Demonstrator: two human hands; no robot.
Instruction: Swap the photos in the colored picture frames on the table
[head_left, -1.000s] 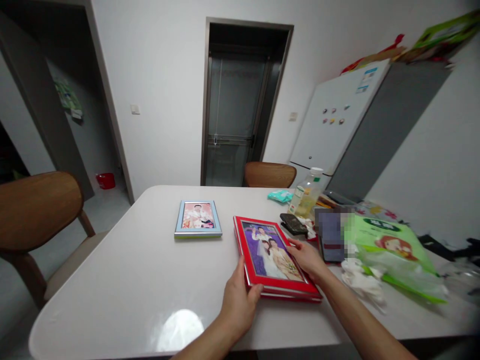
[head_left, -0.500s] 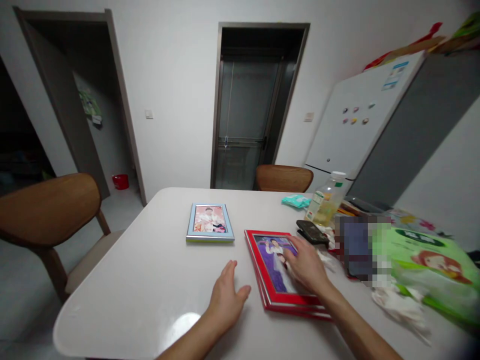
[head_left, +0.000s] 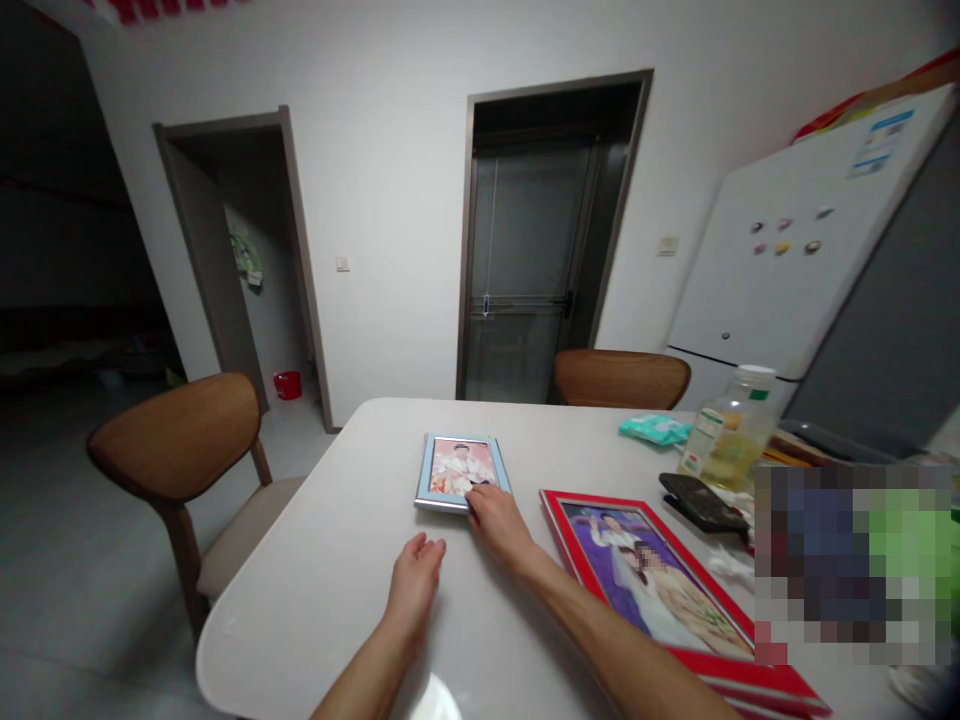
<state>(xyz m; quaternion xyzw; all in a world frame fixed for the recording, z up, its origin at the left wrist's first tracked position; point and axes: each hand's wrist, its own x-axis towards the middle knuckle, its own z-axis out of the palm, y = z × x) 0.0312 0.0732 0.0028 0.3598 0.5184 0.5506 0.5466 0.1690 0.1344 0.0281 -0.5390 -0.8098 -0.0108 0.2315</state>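
Observation:
A light blue photo frame (head_left: 463,470) lies face up on the white table (head_left: 322,590). My right hand (head_left: 499,520) grips its near right corner, fingers on the front edge. Just short of the frame and to its left, my left hand (head_left: 415,580) hangs over the table with nothing in it, its fingers slightly bent and the thumb hidden. Beneath my right forearm lie the stacked red photo frames (head_left: 652,580), the top one showing a picture with a purple background; the forearm covers part of their left side.
Right of the frames are a black phone-like object (head_left: 701,502), a clear bottle (head_left: 731,430) of yellowish liquid and a teal packet (head_left: 654,430). Wooden chairs stand at the left (head_left: 180,430) and far side (head_left: 621,378). A blurred patch covers the right edge.
My right hand has left the red frames and moved left and forward onto the blue frame's corner. My left hand stays near the table's middle. The view has turned left.

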